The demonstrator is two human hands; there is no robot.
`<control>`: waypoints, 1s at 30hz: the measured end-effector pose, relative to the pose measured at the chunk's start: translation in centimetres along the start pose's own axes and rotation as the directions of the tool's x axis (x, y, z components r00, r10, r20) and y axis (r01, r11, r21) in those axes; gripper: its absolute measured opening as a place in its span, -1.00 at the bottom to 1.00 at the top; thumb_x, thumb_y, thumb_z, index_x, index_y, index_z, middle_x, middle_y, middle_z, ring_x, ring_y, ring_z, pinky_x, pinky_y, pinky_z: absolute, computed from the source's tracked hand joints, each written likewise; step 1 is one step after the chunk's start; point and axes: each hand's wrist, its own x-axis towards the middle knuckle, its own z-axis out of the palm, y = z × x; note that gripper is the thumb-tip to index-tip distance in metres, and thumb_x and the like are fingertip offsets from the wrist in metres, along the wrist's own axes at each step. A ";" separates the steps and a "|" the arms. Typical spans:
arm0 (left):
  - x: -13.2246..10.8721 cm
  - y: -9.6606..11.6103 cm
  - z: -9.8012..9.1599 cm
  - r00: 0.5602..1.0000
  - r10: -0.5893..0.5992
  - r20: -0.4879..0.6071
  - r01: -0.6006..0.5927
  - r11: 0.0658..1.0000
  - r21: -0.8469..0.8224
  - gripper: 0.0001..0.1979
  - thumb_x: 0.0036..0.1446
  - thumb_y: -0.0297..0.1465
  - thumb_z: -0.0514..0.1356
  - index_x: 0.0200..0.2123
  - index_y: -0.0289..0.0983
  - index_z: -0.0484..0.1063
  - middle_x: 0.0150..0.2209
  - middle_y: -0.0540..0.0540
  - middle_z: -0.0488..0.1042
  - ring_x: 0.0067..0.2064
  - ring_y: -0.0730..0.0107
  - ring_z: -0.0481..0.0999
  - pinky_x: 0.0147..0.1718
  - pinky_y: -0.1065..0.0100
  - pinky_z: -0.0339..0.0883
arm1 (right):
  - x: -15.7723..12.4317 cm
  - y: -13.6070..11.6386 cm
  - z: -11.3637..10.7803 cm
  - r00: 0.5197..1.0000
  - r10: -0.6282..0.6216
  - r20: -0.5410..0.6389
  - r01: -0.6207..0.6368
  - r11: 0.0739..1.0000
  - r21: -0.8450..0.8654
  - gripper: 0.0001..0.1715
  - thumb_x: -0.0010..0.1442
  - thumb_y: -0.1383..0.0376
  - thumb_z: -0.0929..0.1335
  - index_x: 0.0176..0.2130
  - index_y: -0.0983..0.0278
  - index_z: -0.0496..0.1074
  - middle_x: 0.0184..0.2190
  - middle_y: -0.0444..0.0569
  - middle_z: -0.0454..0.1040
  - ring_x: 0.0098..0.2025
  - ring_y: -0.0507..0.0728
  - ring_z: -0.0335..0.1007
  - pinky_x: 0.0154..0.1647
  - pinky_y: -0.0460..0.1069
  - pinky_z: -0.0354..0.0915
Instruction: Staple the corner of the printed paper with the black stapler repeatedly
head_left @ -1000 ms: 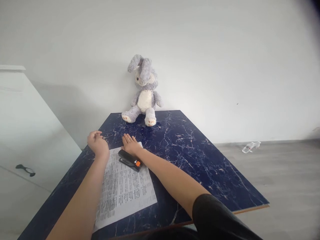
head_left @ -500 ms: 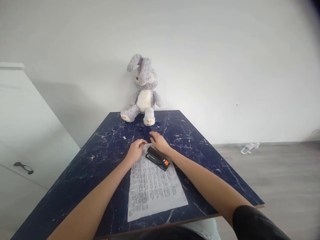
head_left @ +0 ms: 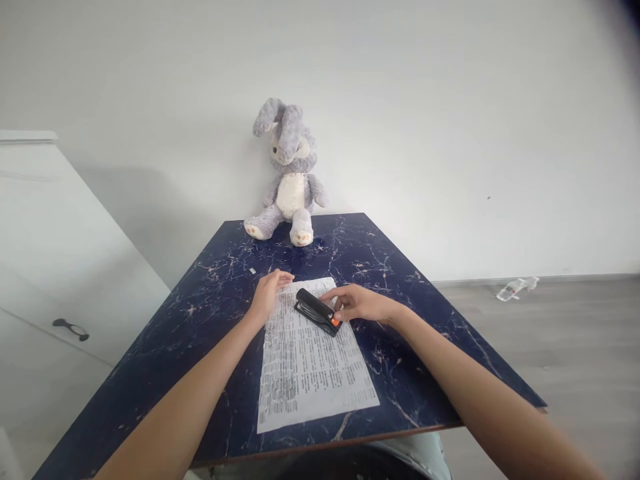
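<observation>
The thumb and fingers of my right hand (head_left: 357, 303) are parted around the near, orange-marked end of a black stapler (head_left: 315, 311), the thumb at the orange patch; I cannot tell whether they are clamped on it. A moment ago this hand was beyond the stapler, past the far edge of the paper (head_left: 320, 377); now it has come back to the stapler, which puts that tool, I judge, within its grasp. The fingers of my left hand (head_left: 267, 295) lie close together at the paper's far left corner; their tips' hold, if any, is unclear. The stapler lies slantwise on the far half of the printed paper, which rests flat on a dark blue marbled table (head_left: 410, 373). Farther off, a small white scrap (head_left: 253, 271) lies on the table, and a grey plush rabbit (head_left: 291, 180) sits at the far edge, against a pale wall (head_left: 425, 133).
</observation>
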 end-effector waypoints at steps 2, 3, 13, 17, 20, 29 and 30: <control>0.1 0.3 -0.1 0.995 -0.088 -0.036 0.082 0.988 -0.133 -0.40 0.35 0.03 -0.01 -0.31 -0.33 0.60 -0.14 -0.35 0.65 -0.04 0.03 0.64 0.14 0.03 0.38 | 0.2 0.5 -0.1 1.000 -0.005 -0.016 0.006 0.998 0.069 -0.37 0.16 0.09 0.52 0.16 0.27 0.52 -0.04 0.08 0.57 -0.25 0.10 0.43 -0.24 -0.01 0.37; 0.2 0.5 -0.3 0.990 -0.134 -0.051 0.122 0.973 -0.197 -0.33 0.37 0.07 -0.08 -0.30 -0.35 0.60 -0.12 -0.38 0.64 -0.01 0.02 0.64 0.16 0.02 0.37 | 0.3 0.7 0.0 1.000 -0.019 -0.017 0.020 0.996 0.088 -0.37 0.15 0.10 0.53 0.16 0.27 0.52 -0.02 0.08 0.57 -0.24 0.11 0.43 -0.21 0.00 0.38; 0.6 0.9 -1.5 0.963 -0.264 -0.061 0.214 0.879 -0.426 -0.21 0.41 0.10 -0.19 -0.19 -0.44 0.58 0.03 -0.49 0.58 0.09 0.06 0.60 0.26 0.08 0.32 | 0.3 -0.1 1.2 0.992 -0.090 -0.086 0.089 0.996 -0.014 -0.37 0.23 0.11 0.47 0.23 0.25 0.44 0.01 0.09 0.53 -0.13 0.16 0.46 -0.13 0.05 0.42; 0.5 1.2 -0.7 0.968 -0.239 -0.073 0.194 0.905 -0.379 -0.23 0.43 0.06 -0.19 -0.23 -0.44 0.58 -0.03 -0.47 0.61 0.05 0.06 0.62 0.25 0.08 0.31 | 1.6 -0.2 4.1 0.959 -0.172 -0.224 0.086 0.934 -0.347 -0.55 0.16 0.23 0.49 0.04 0.27 0.50 -0.04 0.09 0.49 -0.05 0.24 0.41 -0.01 0.14 0.39; 0.0 1.7 -0.3 0.966 -0.241 -0.092 0.183 0.893 -0.411 -0.29 0.45 0.01 -0.18 -0.20 -0.41 0.57 0.01 -0.44 0.59 0.10 0.09 0.60 0.26 0.11 0.29 | 2.5 0.3 6.0 0.905 -0.277 -0.324 0.084 0.861 -0.501 -0.57 0.09 0.48 0.39 -0.02 0.27 0.46 -0.10 0.06 0.48 -0.06 0.24 0.43 0.01 0.16 0.41; -2.1 2.2 1.9 0.863 -0.438 0.251 0.486 0.586 -0.648 -0.44 0.46 -0.07 -0.11 0.00 -0.39 0.49 -0.08 -0.37 0.58 -0.03 0.11 0.62 0.02 0.18 0.49 | 1.9 0.5 4.8 0.826 -0.541 -0.159 0.026 0.317 -0.948 -0.37 0.36 0.56 0.24 0.32 0.19 0.32 0.26 0.18 0.40 0.37 0.42 0.22 0.22 0.32 0.33; -2.1 2.1 2.1 0.857 -0.446 0.258 0.497 0.581 -0.644 -0.45 0.46 -0.09 -0.11 -0.02 -0.39 0.50 -0.13 -0.35 0.58 -0.07 0.14 0.63 -0.01 0.21 0.50 | 1.9 0.4 4.8 0.834 -0.535 -0.136 0.031 0.291 -0.956 -0.39 0.38 0.54 0.25 0.32 0.19 0.32 0.26 0.17 0.40 0.36 0.41 0.23 0.22 0.30 0.35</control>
